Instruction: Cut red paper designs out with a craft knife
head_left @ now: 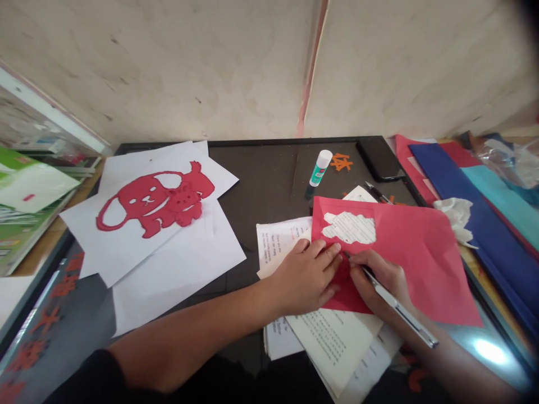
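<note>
A sheet of red paper (421,247) lies over printed pages, with a cloud-shaped hole cut in its upper left part. My left hand (309,272) rests on the red paper's lower left part, fingers stretched out and pressing it down. Close beside those fingertips, my right hand (383,280) grips a slim silver pen-shaped craft knife (398,306), its tip touching the red paper just below the hole. The fine tip is too small to make out clearly. Under the red paper, printed pages (332,342) stick out toward me and to the left.
Red cut-paper animals (147,199) lie on white sheets (177,280) at the left. A glue stick (320,168) stands near the back, beside a black phone (381,160) and a dark pen (377,192). Crumpled tissue (457,219) and folded blue paper (475,224) are at the right.
</note>
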`<action>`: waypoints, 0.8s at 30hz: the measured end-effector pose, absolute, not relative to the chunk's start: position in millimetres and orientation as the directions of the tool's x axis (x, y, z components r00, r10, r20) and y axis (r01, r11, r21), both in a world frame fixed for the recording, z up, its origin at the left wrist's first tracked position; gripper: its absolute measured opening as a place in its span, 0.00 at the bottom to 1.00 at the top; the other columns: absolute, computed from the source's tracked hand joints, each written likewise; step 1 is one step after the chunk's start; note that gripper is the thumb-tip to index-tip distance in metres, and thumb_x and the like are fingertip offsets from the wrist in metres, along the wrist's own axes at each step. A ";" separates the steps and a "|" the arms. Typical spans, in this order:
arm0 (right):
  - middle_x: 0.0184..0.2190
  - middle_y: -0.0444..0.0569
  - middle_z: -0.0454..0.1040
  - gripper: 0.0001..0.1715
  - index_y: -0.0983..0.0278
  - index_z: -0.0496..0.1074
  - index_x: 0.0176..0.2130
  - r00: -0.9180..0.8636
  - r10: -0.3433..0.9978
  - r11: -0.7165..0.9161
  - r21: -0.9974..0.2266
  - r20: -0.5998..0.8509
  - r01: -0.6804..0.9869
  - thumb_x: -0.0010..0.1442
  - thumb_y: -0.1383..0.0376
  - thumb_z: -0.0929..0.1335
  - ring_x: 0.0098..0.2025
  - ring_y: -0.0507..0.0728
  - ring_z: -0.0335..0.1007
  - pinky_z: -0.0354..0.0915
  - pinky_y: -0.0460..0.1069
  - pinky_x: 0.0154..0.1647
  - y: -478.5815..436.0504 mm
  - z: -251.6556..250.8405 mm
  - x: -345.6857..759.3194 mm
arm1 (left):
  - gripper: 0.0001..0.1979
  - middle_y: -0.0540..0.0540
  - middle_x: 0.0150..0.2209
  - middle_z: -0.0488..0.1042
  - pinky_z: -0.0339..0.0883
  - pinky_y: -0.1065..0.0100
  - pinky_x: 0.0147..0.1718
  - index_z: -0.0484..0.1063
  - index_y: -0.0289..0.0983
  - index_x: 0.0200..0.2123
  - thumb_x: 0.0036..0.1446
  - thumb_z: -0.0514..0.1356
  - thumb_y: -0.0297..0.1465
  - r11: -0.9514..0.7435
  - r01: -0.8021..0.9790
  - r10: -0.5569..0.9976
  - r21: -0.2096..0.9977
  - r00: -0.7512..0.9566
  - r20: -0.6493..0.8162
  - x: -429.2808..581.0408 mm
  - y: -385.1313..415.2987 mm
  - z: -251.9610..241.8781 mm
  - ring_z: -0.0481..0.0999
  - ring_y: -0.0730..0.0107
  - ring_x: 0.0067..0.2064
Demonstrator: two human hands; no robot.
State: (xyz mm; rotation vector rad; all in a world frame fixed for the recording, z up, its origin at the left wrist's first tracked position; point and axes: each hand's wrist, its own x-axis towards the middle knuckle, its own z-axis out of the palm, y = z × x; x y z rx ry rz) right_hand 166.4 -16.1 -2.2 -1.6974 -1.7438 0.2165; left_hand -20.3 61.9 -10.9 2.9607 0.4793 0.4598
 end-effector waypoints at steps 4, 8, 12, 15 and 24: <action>0.19 0.40 0.71 0.07 0.60 0.65 0.31 0.043 0.930 0.173 -0.541 0.364 0.823 0.57 0.72 0.64 0.19 0.50 0.66 0.62 0.45 0.20 -16.6 -3.3 167.8 | 0.26 0.39 0.63 0.66 0.58 0.54 0.49 0.66 0.28 0.60 0.68 0.50 0.40 -0.942 0.295 0.328 0.158 0.906 0.267 -20.3 62.4 -8.8 0.64 0.52 0.57; 0.20 0.40 0.71 0.08 0.60 0.65 0.30 0.023 0.931 0.192 -0.543 0.365 0.818 0.56 0.73 0.64 0.18 0.49 0.65 0.61 0.44 0.20 -18.9 -3.7 167.0 | 0.26 0.39 0.63 0.66 0.59 0.54 0.49 0.66 0.28 0.60 0.69 0.49 0.40 -0.942 0.295 0.329 0.159 0.906 0.265 -20.3 62.4 -8.0 0.64 0.52 0.57; 0.21 0.41 0.72 0.07 0.61 0.66 0.31 0.010 0.945 0.190 -0.573 0.327 0.797 0.57 0.73 0.63 0.19 0.49 0.67 0.62 0.43 0.21 -18.2 -2.4 172.2 | 0.26 0.38 0.63 0.66 0.59 0.53 0.49 0.67 0.29 0.60 0.69 0.49 0.41 -0.946 0.287 0.319 0.150 0.907 0.276 -20.9 64.0 -9.7 0.64 0.52 0.57; 0.23 0.42 0.74 0.07 0.61 0.67 0.32 -0.051 0.966 0.202 -0.611 0.255 0.766 0.59 0.72 0.63 0.22 0.50 0.70 0.64 0.44 0.22 -13.7 0.9 184.4 | 0.25 0.37 0.62 0.67 0.59 0.53 0.49 0.69 0.28 0.58 0.69 0.49 0.41 -0.954 0.265 0.295 0.138 0.907 0.299 -21.9 66.1 -10.4 0.66 0.51 0.56; 0.24 0.43 0.74 0.08 0.61 0.68 0.31 -0.210 0.950 0.311 -0.623 0.232 0.718 0.58 0.73 0.64 0.22 0.50 0.68 0.64 0.44 0.23 -7.3 7.0 199.2 | 0.24 0.37 0.61 0.68 0.60 0.53 0.47 0.71 0.30 0.55 0.69 0.49 0.42 -0.957 0.262 0.289 0.127 0.909 0.302 -23.5 67.4 -8.1 0.67 0.53 0.54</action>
